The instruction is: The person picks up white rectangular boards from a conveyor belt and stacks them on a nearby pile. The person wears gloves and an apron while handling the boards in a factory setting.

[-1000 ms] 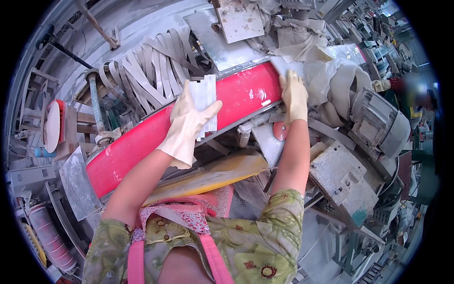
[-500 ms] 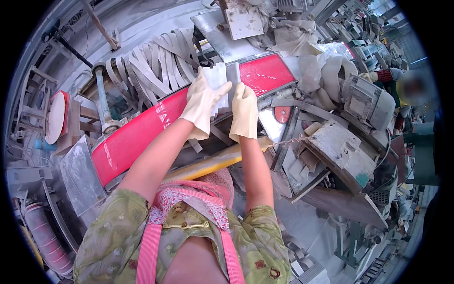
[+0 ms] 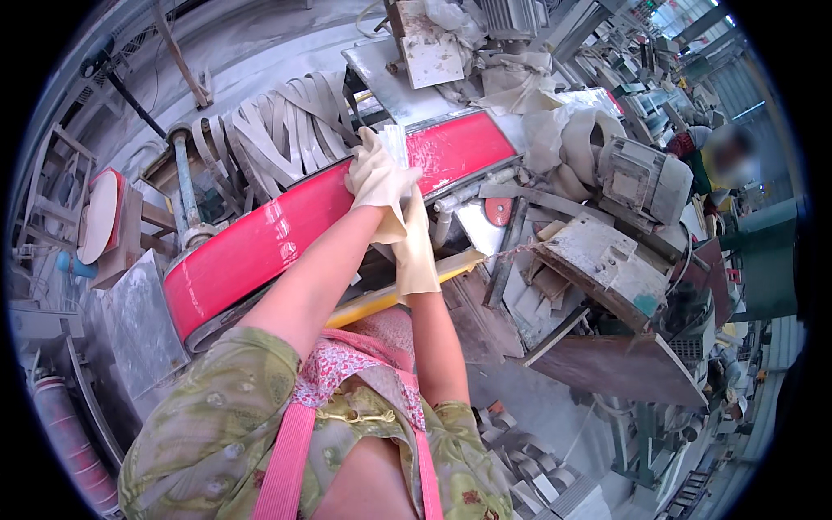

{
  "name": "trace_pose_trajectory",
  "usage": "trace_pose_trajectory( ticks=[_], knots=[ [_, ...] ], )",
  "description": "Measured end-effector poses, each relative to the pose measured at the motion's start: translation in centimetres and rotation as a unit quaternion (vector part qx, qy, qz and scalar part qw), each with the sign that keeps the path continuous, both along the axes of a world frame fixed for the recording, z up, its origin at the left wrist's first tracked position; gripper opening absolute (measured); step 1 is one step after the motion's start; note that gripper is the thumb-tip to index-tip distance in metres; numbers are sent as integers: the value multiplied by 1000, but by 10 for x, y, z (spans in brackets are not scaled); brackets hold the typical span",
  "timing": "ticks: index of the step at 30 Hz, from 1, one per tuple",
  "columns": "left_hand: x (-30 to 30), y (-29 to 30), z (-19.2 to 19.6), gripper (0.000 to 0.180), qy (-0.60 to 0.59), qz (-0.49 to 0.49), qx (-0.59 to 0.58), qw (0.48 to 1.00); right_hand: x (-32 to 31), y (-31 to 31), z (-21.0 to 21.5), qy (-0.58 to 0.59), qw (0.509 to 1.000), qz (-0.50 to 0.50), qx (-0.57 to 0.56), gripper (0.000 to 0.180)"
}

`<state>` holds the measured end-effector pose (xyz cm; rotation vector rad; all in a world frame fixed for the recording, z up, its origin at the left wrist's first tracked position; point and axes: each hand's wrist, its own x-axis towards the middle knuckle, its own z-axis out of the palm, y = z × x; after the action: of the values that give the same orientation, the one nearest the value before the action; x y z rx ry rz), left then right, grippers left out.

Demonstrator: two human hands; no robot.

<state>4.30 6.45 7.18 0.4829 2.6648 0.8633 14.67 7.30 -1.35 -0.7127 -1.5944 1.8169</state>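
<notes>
1. Right hand (image 3: 416,227): by the belt's (image 3: 227,267) near edge; fingers hidden behind the left, grip impossible to tell.
2. Left hand (image 3: 381,179): pinching strips (image 3: 396,143) above the belt, probably keeping them bunched.
3. Bands (image 3: 295,130): heaped beyond its far edge, seemingly stored.

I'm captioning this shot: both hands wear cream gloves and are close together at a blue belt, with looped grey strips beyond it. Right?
Not quite: in the head view the belt is red, not blue. The rest holds: the left hand and right hand wear cream gloves, close together, with looped grey strips beyond.
</notes>
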Motion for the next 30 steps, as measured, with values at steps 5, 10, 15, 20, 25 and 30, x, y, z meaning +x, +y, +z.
trace_pose_trajectory(
  ticks=[5, 10, 15, 20, 25, 30],
  knots=[
    [-3, 0, 16, 118, -51, -38, -18, 998, 2, 1, 9, -67, 995, 9, 76, 92],
    [-49, -42, -1, 132, 19, -222, -62, 973, -15, -40, 25, -153, 969, 105, 160, 97],
    [-79, -131, 18, 123, 15, -406, -101, 908, -27, -128, 41, -138, 960, 216, 109, 103],
    [-92, -201, 27, 112, 35, -458, -99, 883, -17, -139, 80, -250, 857, 396, 213, 76],
    [-89, -273, 8, 103, 156, -298, 55, 940, 0, -79, 80, -72, 972, 205, -93, 50],
    [-55, -282, -76, 123, -154, 19, 467, 871, -34, -33, 23, 129, 939, 145, -282, 73]
  ],
)
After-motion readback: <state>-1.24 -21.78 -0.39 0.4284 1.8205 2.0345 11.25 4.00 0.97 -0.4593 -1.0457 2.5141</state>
